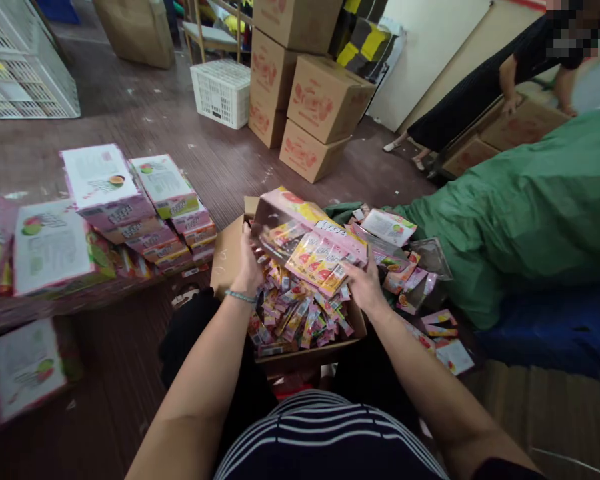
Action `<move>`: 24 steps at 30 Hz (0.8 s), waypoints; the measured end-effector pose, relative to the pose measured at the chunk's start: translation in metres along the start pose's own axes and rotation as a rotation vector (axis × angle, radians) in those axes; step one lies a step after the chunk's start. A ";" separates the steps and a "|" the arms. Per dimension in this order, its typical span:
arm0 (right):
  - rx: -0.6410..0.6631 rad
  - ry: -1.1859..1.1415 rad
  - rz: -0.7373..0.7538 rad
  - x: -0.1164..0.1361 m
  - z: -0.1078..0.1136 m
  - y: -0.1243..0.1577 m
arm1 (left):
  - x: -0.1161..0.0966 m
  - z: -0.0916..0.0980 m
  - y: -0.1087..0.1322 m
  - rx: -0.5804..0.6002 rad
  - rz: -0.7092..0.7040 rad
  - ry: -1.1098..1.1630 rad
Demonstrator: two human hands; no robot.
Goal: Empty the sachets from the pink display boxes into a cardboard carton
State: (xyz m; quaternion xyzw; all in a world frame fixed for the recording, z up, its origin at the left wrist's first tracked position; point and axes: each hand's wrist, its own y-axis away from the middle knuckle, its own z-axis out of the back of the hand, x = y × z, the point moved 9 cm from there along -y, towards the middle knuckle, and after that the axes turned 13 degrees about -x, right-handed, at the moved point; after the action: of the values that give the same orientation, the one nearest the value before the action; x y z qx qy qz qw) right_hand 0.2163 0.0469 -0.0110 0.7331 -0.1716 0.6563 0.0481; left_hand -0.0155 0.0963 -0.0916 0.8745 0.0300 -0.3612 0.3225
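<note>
Tilted above an open cardboard carton (227,250) is a pink and yellow display box (307,217) with a clear window side. My left hand (249,265) grips its left end, fingers partly behind it. At the other end my right hand (365,283) is closed on its lower right corner. A flap or panel printed with grapefruit slices (317,263) hangs at the front of the box. Below, many small printed sachets (300,317) fill the carton between my knees.
Stacked packed display boxes (130,220) stand on the left. To the right lie flattened box pieces (420,280) beside a green tarp (525,200). Ahead are brown cartons (313,100) and a white crate (223,93). Another person's hands (513,103) rest on a carton.
</note>
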 end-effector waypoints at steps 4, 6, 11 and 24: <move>0.154 0.080 0.029 0.009 -0.005 -0.023 | -0.023 0.000 0.001 0.076 0.005 -0.029; 0.133 0.149 0.087 0.016 -0.004 -0.037 | -0.017 0.008 0.002 0.049 0.078 -0.115; 0.194 0.356 0.293 0.043 -0.028 -0.054 | -0.011 0.025 0.005 -0.028 0.068 -0.197; 0.002 0.046 -0.127 0.002 -0.004 -0.082 | -0.039 0.010 0.045 0.221 -0.163 -0.391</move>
State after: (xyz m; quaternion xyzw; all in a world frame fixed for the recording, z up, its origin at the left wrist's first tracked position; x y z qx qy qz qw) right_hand 0.2383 0.1249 0.0044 0.7273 -0.1229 0.6688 0.0929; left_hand -0.0376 0.0625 -0.0467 0.8125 -0.0025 -0.5497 0.1941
